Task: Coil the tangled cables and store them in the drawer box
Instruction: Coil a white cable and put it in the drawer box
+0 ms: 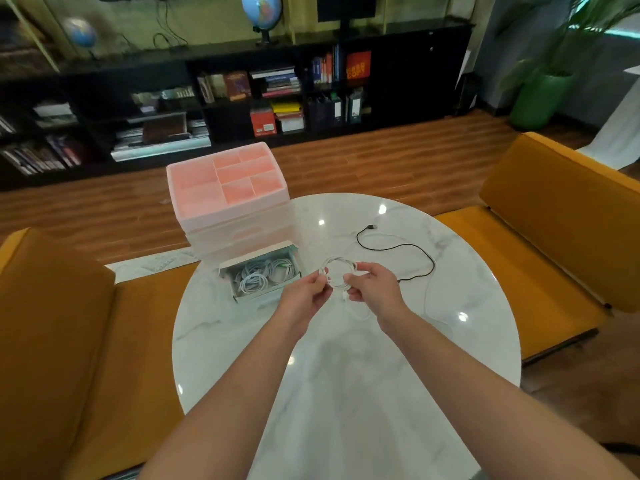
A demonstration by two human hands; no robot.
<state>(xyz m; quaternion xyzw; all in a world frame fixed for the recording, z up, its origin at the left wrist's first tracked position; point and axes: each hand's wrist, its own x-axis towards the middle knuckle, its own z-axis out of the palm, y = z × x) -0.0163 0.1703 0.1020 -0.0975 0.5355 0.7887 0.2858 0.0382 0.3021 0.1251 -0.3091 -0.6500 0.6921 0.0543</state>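
I hold a white cable point(338, 268) wound into a small ring above the round marble table point(346, 358). My left hand point(308, 294) pinches the ring's left side and my right hand point(374, 284) grips its right side; a loose white tail hangs below my right hand. A black cable point(412, 249) lies uncoiled on the table just beyond my right hand. The pink drawer box point(228, 199) stands at the table's far left edge, its bottom drawer point(263, 275) pulled out with several coiled white cables inside.
Orange sofas point(554, 230) flank the table on the left and right. A black bookshelf point(242, 98) lines the far wall, and a green plant pot point(533, 98) stands at the back right. The drawer box has divided compartments on top.
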